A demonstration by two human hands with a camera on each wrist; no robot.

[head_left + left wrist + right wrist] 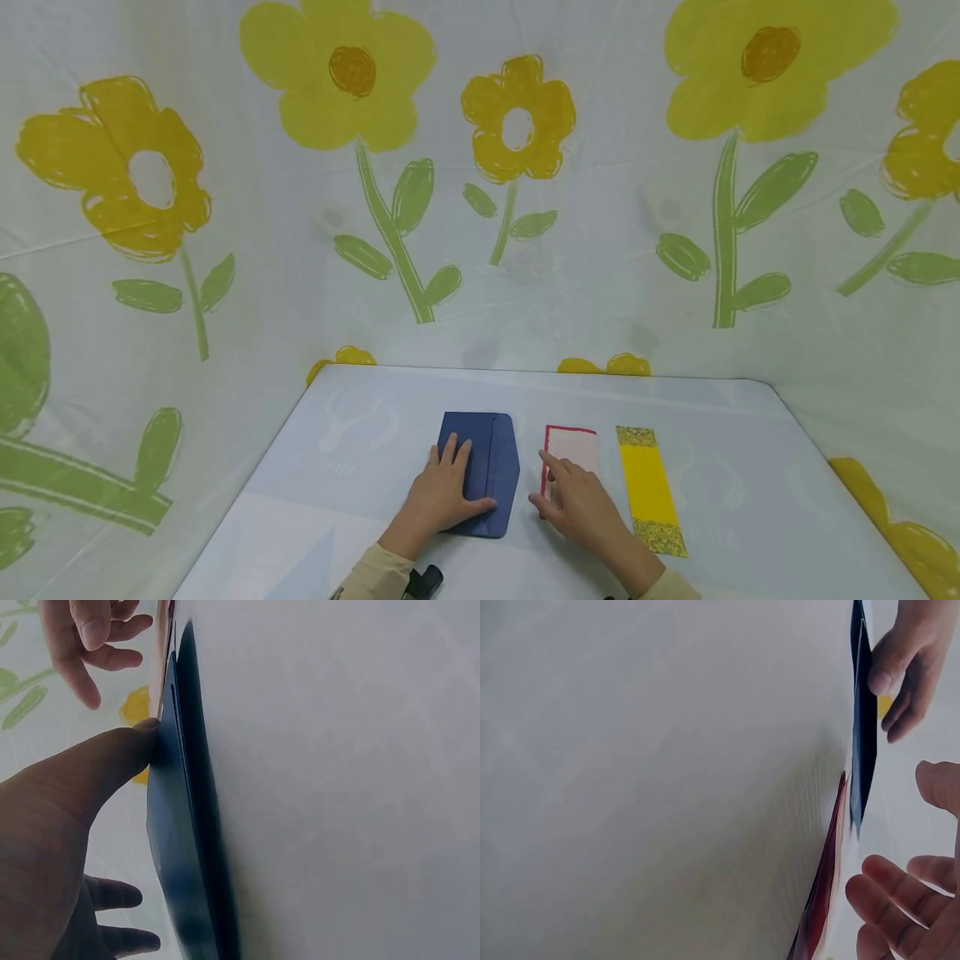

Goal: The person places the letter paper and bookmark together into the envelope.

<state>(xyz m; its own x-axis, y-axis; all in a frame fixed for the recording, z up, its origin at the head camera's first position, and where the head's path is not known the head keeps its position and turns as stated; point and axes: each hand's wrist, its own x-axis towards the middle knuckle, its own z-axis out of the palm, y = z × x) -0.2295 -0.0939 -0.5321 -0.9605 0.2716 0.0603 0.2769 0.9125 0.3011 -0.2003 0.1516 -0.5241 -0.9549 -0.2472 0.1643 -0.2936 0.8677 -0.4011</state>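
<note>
A dark blue envelope (503,462) lies flat on the table, its pointed flap opened out to the right. My left hand (442,492) rests on it with spread fingers, the thumb near the flap's fold. Seen from the left wrist, the thumb touches the edge of the blue envelope (169,825). To the right lies a pale pink, red-edged paper piece (579,444), partly hidden by my right hand (581,504). That hand hovers over it with loosely bent fingers, holding nothing. In the right wrist view, the red-edged paper (825,885) stands slightly bowed below those fingers.
A yellow strip (649,479) with gold patterned ends lies right of the red-edged paper. The white table (360,433) meets a flower-printed curtain (600,275) at its back and sides. A black device (426,582) sits by my left wrist.
</note>
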